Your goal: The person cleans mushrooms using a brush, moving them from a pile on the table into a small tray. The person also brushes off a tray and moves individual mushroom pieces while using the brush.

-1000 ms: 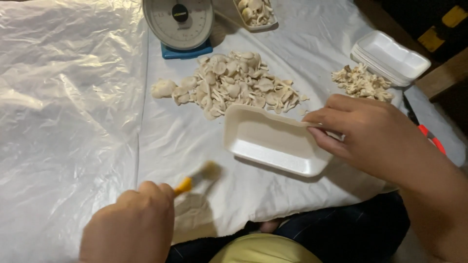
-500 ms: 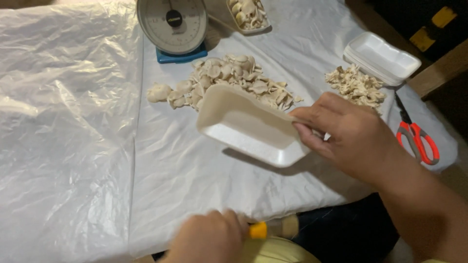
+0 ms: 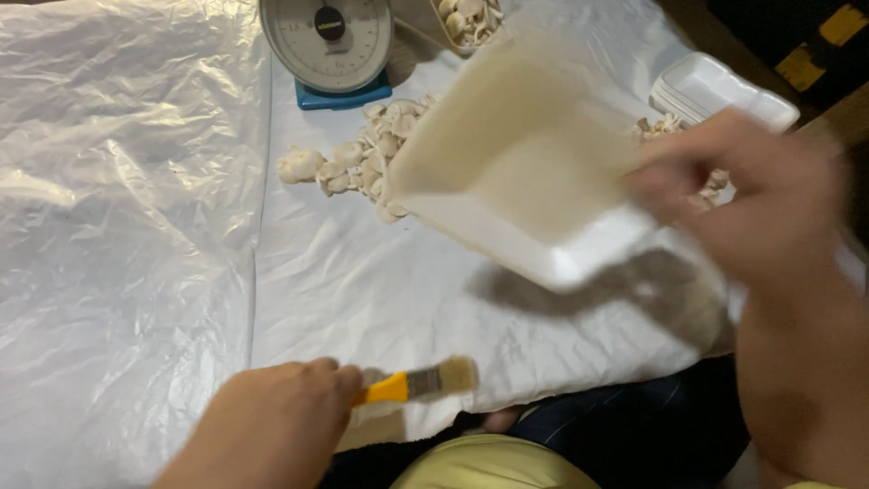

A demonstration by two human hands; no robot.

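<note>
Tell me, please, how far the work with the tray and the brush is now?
Early, it seems. Done: mushrooms lie heaped by the dial scale. In hand: the right hand lifts an empty white foam tray, tilted and blurred; the left hand holds a yellow-handled brush. Left: nothing is in the tray; spare trays are stacked.

A person's right hand [image 3: 751, 195] is gripping a white foam tray [image 3: 516, 172] by its edge and holding it tilted above a plastic sheet [image 3: 136, 226], its shadow falling below. The left hand [image 3: 272, 426] is clutching a small brush [image 3: 416, 384] with a yellow handle near the sheet's edge. Behind the tray, mushrooms [image 3: 348, 163] are lying in a pile beside a dial scale [image 3: 328, 41]. More trays [image 3: 715, 91] are sitting stacked at right.
</note>
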